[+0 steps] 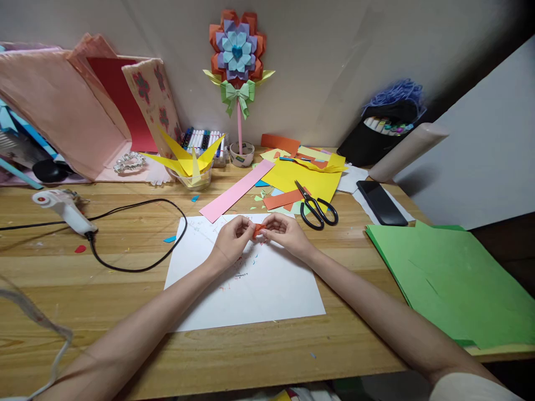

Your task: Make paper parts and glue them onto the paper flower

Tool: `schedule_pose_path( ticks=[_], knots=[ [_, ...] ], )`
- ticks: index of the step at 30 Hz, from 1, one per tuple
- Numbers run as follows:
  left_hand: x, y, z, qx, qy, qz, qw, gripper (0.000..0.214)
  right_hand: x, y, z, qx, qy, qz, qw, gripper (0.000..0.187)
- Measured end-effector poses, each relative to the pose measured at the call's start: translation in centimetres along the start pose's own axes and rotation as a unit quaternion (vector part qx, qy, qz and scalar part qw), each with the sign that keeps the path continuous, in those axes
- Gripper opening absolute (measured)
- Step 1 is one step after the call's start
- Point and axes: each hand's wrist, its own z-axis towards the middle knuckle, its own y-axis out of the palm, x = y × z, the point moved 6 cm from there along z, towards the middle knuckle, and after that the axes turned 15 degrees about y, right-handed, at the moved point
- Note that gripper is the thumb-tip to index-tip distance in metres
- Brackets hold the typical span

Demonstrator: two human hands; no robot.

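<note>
- Left hand [234,238] and right hand [287,233] are nearly touching, each clamped on the orange paper [259,229] between thumb and fingers, one at either end
- Orange paper is held over the sheet [267,295], near its far edge, with the sheet flat on the bench [125,356]; whether the two touch is hard to tell
- The step seems to be folding or shaping, so a light pinch should serve better than a squeeze that could crumple it
- Best, I judge, to let one hand steady its end while the other presses, keeping edges even and any crease sharp
- Working above the sheet makes sense, as tiny scraps [241,274] lie scattered there
- It looks small and vivid, seemingly bent or folded, its colour close to the outer petals [249,22] of the flower [236,51]
- Fingertips cover much of it, so its exact shape cannot be told
</note>
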Motion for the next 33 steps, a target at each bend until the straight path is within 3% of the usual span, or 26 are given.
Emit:
schedule_pose_path(
  ticks=[5, 11, 20, 27, 30, 33],
  knots=[
    [-0.3, -0.3, 0.2, 0.020, -0.010, -0.020, 1.000, 0.024, -0.2, -0.2, -0.2, 0.019, -0.017, 0.002, 1.000, 0.034],
    [-0.3, -0.1, 0.1, 0.004, -0.015, -0.036, 0.999, 0.024, -0.9, -0.2, -0.7, 0.047, -0.066, -0.060, 0.995, 0.013],
    [-0.1, 0.3, 0.1, -0.009, -0.007, -0.053, 0.999, 0.024, -0.8, -1.5, -0.4, 0.110, -0.051, -0.016, 0.992, 0.022],
    [0.0, 0.3, 0.0, -0.031, 0.012, -0.004, 0.999, 0.018, -1.3, -0.7, -0.7, 0.084, -0.085, -0.083, 0.989, 0.014],
    [-0.1, 0.2, -0.1, -0.025, 0.016, 0.005, 1.000, 0.016, -2.1, -0.7, -1.3, 0.122, -0.140, -0.146, 0.972, 0.011],
    [0.4, -0.2, -0.1, -0.016, 0.039, 0.048, 0.998, 0.017, -3.1, -0.8, -2.1, 0.156, -0.223, -0.224, 0.936, 0.006]
  ],
)
